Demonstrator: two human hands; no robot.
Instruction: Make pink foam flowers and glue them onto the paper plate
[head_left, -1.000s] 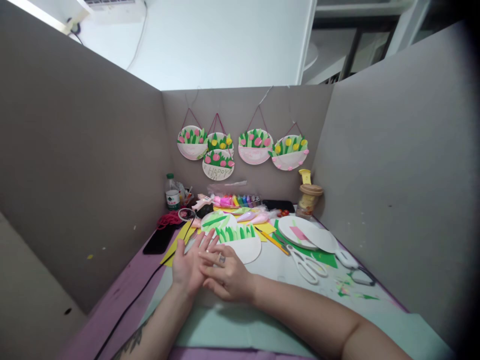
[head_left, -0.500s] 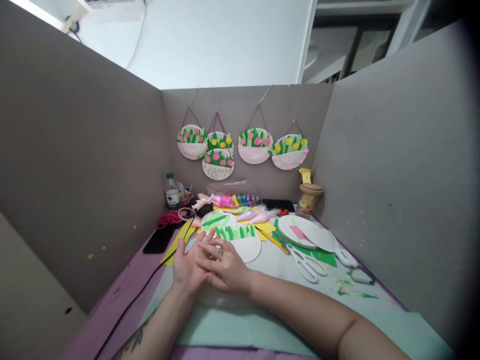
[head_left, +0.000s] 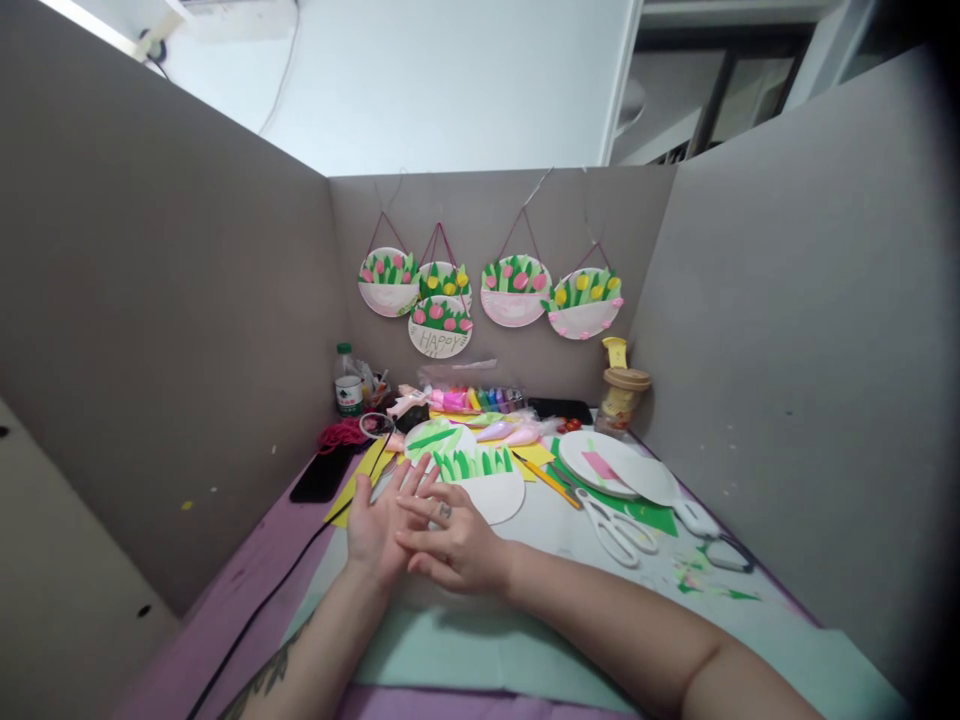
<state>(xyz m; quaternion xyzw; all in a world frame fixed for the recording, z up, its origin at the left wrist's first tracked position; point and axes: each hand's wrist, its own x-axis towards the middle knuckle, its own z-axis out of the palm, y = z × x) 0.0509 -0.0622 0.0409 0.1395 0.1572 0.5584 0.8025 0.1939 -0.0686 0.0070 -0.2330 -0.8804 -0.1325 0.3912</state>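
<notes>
My left hand (head_left: pixel 379 530) is palm up over the table's near middle, its fingers spread and nothing in it. Across its palm and fingers lies my right hand (head_left: pixel 454 540), palm down, with a ring on one finger and its fingers apart. Just beyond both hands sits a white half-plate piece (head_left: pixel 495 497) with a row of green paper leaves (head_left: pixel 476 463) along its top edge. Behind it, a round plate (head_left: pixel 450 437) carries light and dark green strips. A yellow pencil or cutter (head_left: pixel 551 484) lies to the right of the leaves.
White scissors (head_left: pixel 616 530), stacked white plates (head_left: pixel 596 462) and green scraps (head_left: pixel 694 577) lie at right. A black phone (head_left: pixel 322 474) and cable are at left. Clay packs (head_left: pixel 476 400), a bottle (head_left: pixel 348 385) and a lidded cup (head_left: pixel 621 395) stand behind. Decorated plates (head_left: pixel 516 290) hang on the back panel.
My right hand has slid slightly toward my left palm's lower side, and its fingers are a little more extended. The whole view has shifted slightly.
</notes>
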